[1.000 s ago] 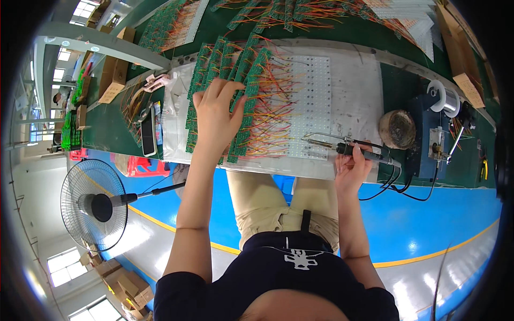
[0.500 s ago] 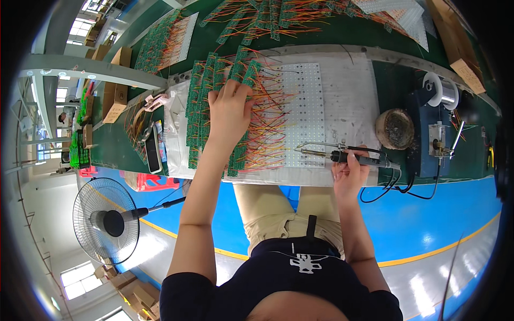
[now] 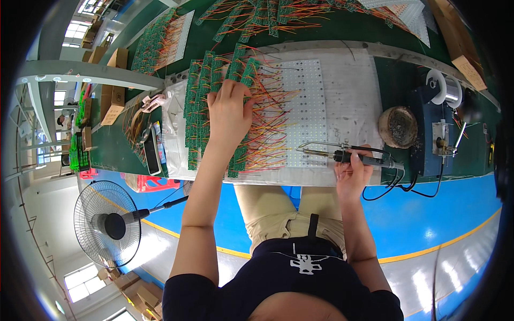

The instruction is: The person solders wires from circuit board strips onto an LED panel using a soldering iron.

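My left hand (image 3: 229, 109) reaches over rows of green circuit board strips (image 3: 203, 101), its fingers bent and closed on one strip; the fingertips are partly hidden. Red, orange and yellow wires (image 3: 267, 128) stick out from the strips to the right, over a white perforated board (image 3: 305, 107). In my right hand (image 3: 353, 174), near the front edge of the bench, is a soldering iron (image 3: 342, 156) held by its black handle. A thin metal guide tube runs beside its tip. The tip points left, close to the wire ends, and I cannot tell whether it touches any.
On the right stand a round bowl of dark residue (image 3: 398, 127) and a blue stand with a solder spool (image 3: 452, 92). A phone (image 3: 152, 155) lies at the left. More wired boards (image 3: 257, 18) lie at the back. A fan (image 3: 107, 223) stands left of the bench.
The view has shifted slightly. My left hand stays on the strips, and my right hand holds the soldering iron in nearly the same place.
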`<state>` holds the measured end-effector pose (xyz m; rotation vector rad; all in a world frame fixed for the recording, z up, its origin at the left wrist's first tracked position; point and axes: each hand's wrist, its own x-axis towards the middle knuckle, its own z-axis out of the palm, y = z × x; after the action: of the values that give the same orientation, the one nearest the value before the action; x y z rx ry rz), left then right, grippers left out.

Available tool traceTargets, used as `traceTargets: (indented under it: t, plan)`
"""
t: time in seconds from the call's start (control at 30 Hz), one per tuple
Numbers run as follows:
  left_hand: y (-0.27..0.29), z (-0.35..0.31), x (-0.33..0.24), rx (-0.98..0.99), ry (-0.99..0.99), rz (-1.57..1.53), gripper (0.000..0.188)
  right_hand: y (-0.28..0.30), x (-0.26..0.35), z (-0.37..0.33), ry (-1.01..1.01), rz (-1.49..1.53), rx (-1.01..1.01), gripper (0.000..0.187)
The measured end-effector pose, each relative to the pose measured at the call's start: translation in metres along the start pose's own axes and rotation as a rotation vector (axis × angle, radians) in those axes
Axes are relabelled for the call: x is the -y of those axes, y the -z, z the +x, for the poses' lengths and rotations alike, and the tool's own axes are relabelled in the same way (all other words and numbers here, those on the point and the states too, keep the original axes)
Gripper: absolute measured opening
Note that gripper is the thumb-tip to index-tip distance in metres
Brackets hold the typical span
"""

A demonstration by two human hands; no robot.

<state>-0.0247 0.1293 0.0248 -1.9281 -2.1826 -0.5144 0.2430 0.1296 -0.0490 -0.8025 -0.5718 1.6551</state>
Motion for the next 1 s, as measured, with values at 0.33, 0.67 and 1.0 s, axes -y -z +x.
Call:
traceTargets:
  t: [0.33, 0.67, 1.0]
  plan:
    - [0.001, 0.001, -0.001, -0.04, 0.006, 0.008, 0.02, 0.005, 0.002, 0.0, -0.033, 0.083, 0.082, 0.007]
    - [-0.003, -0.002, -0.002, -0.036, -0.006, 0.018, 0.02, 0.005, 0.001, -0.003, -0.033, 0.098, 0.054, 0.007]
    - [-0.011, 0.006, -0.016, -0.002, -0.025, -0.138, 0.015, 0.009, -0.001, 0.001, -0.07, 0.105, 0.07, 0.008]
